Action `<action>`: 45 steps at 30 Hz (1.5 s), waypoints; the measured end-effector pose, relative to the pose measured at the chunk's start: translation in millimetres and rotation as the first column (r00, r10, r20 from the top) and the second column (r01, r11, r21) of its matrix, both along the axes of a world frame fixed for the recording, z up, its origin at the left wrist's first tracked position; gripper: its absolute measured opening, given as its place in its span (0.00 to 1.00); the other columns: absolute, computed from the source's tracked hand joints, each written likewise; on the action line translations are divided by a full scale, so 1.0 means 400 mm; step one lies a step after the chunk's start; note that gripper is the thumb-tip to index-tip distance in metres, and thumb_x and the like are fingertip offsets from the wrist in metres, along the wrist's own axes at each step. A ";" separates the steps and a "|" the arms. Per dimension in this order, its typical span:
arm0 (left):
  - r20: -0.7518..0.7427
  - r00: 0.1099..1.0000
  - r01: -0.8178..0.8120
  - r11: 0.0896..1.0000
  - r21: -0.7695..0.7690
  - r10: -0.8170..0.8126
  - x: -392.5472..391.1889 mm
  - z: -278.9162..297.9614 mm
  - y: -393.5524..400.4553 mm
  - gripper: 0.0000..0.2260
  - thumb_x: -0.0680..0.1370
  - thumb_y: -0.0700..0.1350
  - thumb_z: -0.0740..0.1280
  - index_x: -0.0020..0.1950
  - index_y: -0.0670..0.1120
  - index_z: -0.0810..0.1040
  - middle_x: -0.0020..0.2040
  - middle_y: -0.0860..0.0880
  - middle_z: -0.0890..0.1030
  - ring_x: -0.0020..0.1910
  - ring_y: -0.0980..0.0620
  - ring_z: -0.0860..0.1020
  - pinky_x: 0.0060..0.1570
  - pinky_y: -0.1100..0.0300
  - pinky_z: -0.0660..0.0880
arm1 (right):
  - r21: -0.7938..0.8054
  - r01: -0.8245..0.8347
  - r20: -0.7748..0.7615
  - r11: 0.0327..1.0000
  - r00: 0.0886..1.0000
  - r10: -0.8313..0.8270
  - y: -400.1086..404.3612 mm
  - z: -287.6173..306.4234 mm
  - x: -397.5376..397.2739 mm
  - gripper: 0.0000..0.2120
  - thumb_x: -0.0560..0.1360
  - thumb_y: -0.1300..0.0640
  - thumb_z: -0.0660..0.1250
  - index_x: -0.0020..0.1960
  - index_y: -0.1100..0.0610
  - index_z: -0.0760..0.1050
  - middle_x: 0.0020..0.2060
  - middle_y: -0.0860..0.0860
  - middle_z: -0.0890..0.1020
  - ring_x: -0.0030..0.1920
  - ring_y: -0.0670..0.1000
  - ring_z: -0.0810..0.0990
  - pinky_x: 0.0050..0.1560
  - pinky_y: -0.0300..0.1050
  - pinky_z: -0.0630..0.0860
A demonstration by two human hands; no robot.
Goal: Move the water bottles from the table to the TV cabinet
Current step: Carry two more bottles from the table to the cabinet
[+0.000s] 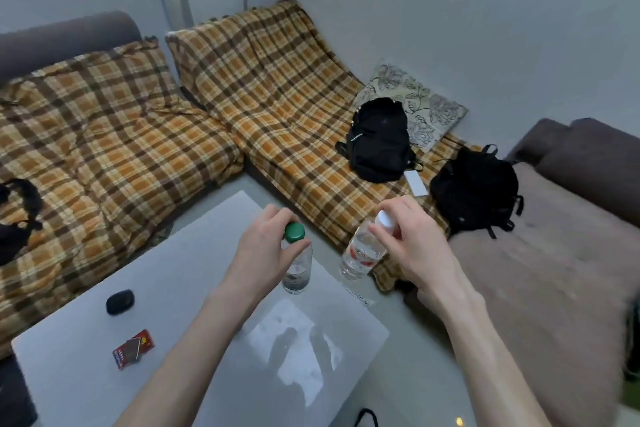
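Observation:
Two clear water bottles are at the far right corner of the white table (86, 367). My left hand (266, 246) grips the neck of the green-capped bottle (297, 270), which stands upright on the table. My right hand (412, 243) pinches the top of the white-capped bottle (360, 253) with a red label; this one tilts and hangs past the table's edge, over the sofa seat. The TV cabinet is out of sight.
On the table lie a small black case (120, 302) and a red card pack (133, 348). A plaid-covered corner sofa (277, 107) wraps round the table and carries two black backpacks (379, 140) (476, 189), a floral cushion (415, 104) and a white card (415, 183).

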State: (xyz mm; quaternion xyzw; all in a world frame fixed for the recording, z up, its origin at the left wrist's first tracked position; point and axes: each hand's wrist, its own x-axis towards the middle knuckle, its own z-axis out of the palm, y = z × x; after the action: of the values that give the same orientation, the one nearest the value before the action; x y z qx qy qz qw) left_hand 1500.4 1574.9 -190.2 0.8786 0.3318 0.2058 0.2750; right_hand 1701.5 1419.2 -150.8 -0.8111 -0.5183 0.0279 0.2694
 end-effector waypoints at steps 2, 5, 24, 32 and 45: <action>0.016 0.997 0.079 0.997 -0.008 -0.079 0.056 0.009 -0.047 0.11 0.77 0.52 0.75 0.50 0.48 0.77 0.46 0.52 0.75 0.44 0.52 0.74 0.43 0.63 0.71 | -0.015 0.064 -0.002 0.998 0.998 -0.064 -0.082 0.012 0.022 0.11 0.80 0.52 0.70 0.57 0.58 0.77 0.52 0.49 0.77 0.47 0.50 0.77 0.46 0.49 0.78; 0.046 0.982 0.183 0.983 -0.002 -0.183 0.146 0.020 -0.131 0.12 0.76 0.54 0.75 0.49 0.49 0.77 0.46 0.52 0.75 0.44 0.52 0.74 0.44 0.60 0.73 | -0.035 0.176 -0.007 0.984 0.984 -0.176 -0.205 0.027 0.060 0.11 0.80 0.52 0.70 0.57 0.59 0.77 0.51 0.49 0.76 0.46 0.50 0.76 0.46 0.51 0.77; 0.093 0.750 0.650 0.755 0.081 -0.655 0.755 0.147 -0.811 0.13 0.76 0.52 0.76 0.55 0.47 0.80 0.49 0.49 0.79 0.48 0.49 0.77 0.50 0.48 0.78 | 0.037 0.722 -0.005 0.691 0.692 -0.722 -1.094 0.104 0.360 0.10 0.76 0.49 0.73 0.51 0.54 0.76 0.47 0.48 0.76 0.41 0.53 0.77 0.42 0.51 0.74; 0.144 0.654 0.734 0.669 0.119 -0.743 0.970 0.153 -1.129 0.11 0.76 0.52 0.76 0.52 0.49 0.79 0.48 0.52 0.79 0.48 0.51 0.77 0.51 0.49 0.78 | 0.046 0.838 -0.013 0.544 0.545 -0.839 -1.469 0.116 0.445 0.11 0.77 0.50 0.72 0.52 0.56 0.76 0.48 0.50 0.76 0.43 0.56 0.78 0.45 0.56 0.76; 0.195 0.314 0.933 0.340 0.119 -0.929 1.337 0.133 -1.621 0.11 0.76 0.52 0.75 0.53 0.50 0.79 0.47 0.53 0.80 0.46 0.51 0.77 0.51 0.49 0.78 | 0.028 0.975 0.000 0.220 0.220 -0.975 -1.925 0.100 0.527 0.11 0.78 0.50 0.71 0.55 0.55 0.76 0.50 0.49 0.76 0.43 0.53 0.77 0.46 0.55 0.75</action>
State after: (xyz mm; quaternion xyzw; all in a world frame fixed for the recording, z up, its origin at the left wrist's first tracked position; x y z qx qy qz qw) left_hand 2035.3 926.4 -136.9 0.8769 -0.2654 0.1070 0.3862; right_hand 1912.3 649.2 -110.7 -0.9544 0.0988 -0.1593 0.2322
